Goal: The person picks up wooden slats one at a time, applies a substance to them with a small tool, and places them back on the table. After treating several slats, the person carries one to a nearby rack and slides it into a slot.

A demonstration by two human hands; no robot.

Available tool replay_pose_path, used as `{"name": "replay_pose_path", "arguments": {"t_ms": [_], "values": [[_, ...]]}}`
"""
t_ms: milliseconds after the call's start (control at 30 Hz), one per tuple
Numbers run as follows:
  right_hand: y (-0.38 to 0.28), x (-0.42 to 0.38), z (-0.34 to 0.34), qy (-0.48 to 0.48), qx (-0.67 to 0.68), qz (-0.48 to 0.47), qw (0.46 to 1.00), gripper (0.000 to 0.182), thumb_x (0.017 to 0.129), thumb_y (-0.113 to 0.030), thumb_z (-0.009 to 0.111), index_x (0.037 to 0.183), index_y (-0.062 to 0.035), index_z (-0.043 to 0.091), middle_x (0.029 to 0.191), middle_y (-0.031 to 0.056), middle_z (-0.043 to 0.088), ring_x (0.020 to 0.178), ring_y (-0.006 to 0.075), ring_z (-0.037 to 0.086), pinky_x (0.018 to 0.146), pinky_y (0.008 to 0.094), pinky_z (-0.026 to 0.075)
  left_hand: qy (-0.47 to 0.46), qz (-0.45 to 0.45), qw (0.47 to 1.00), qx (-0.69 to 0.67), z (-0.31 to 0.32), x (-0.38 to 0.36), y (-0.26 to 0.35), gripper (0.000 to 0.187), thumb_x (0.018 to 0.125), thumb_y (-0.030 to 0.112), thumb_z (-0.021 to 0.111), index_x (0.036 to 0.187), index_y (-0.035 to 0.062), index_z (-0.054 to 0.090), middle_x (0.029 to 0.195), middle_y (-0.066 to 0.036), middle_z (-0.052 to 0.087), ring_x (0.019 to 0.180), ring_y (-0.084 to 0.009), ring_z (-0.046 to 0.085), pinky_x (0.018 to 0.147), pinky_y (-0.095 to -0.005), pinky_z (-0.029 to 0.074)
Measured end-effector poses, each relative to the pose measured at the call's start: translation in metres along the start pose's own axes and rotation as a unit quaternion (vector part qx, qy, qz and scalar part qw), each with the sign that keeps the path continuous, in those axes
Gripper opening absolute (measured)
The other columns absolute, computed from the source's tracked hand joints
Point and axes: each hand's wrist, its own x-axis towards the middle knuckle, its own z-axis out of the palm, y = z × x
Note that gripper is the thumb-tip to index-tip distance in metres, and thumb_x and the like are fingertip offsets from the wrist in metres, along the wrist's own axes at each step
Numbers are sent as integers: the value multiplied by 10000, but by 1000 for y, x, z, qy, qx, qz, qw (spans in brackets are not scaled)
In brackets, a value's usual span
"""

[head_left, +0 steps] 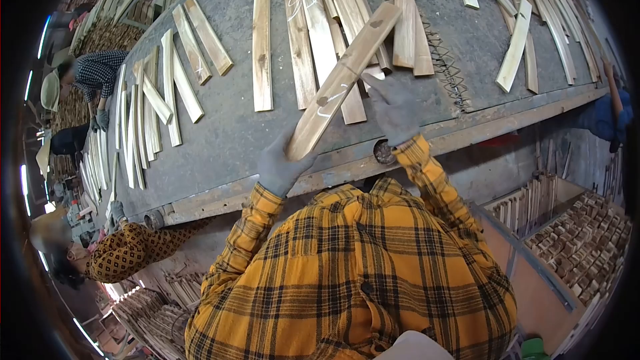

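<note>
The left hand (280,167), in a grey glove, is gripping the near end of a long wooden slat (343,80), fingers closed around its lower tip just past the front edge of the surface (233,140). The slat is slanting up and away to the right, lifted at an angle over other boards, with two dark knots and some white chalk marks showing on its face. The right hand (393,110), also gloved in grey, is hovering just beside the slat's middle, fingers spread and loosely open, holding nothing; whether it is brushing the boards beneath it cannot be told. Both yellow plaid sleeves (427,173) are reaching forward from the person's body.

Under the raised slat, a cluster of pale boards (320,33) is lying side by side, some overlapping, one with chalk scribbles. A single board (263,43) is lying apart to their left, and further left a pair of short boards (200,37) is resting at a tilt. More thin strips (143,120) are crowding the far left end of the grey surface, and another group (517,43) is lying to the right. A zigzag wire spring (443,63) is lying near the right hand.

At the left edge, a person in a checked shirt (97,73) is bending over the strips, and another in a patterned brown sleeve (130,250) is working lower down. Bins of small wood blocks (580,240) are standing to the lower right.
</note>
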Motion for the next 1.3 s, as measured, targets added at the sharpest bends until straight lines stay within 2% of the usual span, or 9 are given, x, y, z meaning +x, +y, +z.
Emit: {"name": "replay_pose_path", "arguments": {"t_ms": [133,267,400,567,733,800,967,1167,1300], "values": [[-4,-8,-19,-53,223,368,901,259,840,-206,682,973,14,662,751,-13,627,684,30,527,584,182,414,-75,-36,959,-270,19,17,-1,730,723,226,771,1292,-83,434,1135,-186,583,995,-187,582,863,-280,464],[-19,-6,-27,-64,321,407,853,281,806,-194,715,977,23,661,771,2,630,706,54,547,621,180,431,-23,74,985,-155,45,28,28,763,720,212,767,1339,-31,394,1140,-179,589,998,-205,596,872,-308,477],[-4,-4,-30,21,314,407,858,376,748,-189,771,1037,17,645,758,-3,624,654,45,522,577,178,425,-70,42,995,-51,65,42,89,735,755,325,724,1333,16,392,1090,-201,592,904,-276,639,843,-360,511],[70,33,-126,31,176,419,890,461,798,-441,692,1052,-57,666,736,-19,607,582,65,484,511,217,405,-78,182,979,55,90,84,109,762,788,453,655,1358,47,354,1108,-168,511,988,-304,570,860,-388,487],[113,91,-177,66,-342,306,886,297,817,-325,659,1001,-92,672,846,94,675,794,224,637,713,339,488,90,113,972,186,100,165,83,624,778,339,664,1291,81,423,1111,-161,483,1002,-309,527,834,-400,477],[144,83,-136,56,-144,166,974,267,799,-313,658,985,-124,683,895,111,679,824,266,650,728,360,498,113,61,968,214,93,184,76,588,785,305,658,1281,80,435,1105,-146,485,1011,-303,521,835,-400,476],[60,75,-23,-199,-132,258,936,386,761,-374,705,995,-68,678,875,133,676,846,255,647,763,341,499,138,12,982,127,80,175,63,526,799,314,646,1266,132,489,1041,-109,520,928,-269,564,807,-390,483],[100,72,-32,-194,66,322,925,426,775,-294,692,1112,-40,632,912,113,677,858,234,634,757,297,483,22,-29,984,-176,95,154,30,459,815,258,658,1213,57,550,829,-47,585,774,-161,596,688,-305,497],[96,41,-67,-203,594,435,645,299,852,-159,604,1094,16,596,771,53,628,458,68,425,453,208,344,-136,-100,893,-416,93,130,80,386,867,219,627,1165,-17,562,827,-17,594,711,-112,567,661,-252,489]]}}
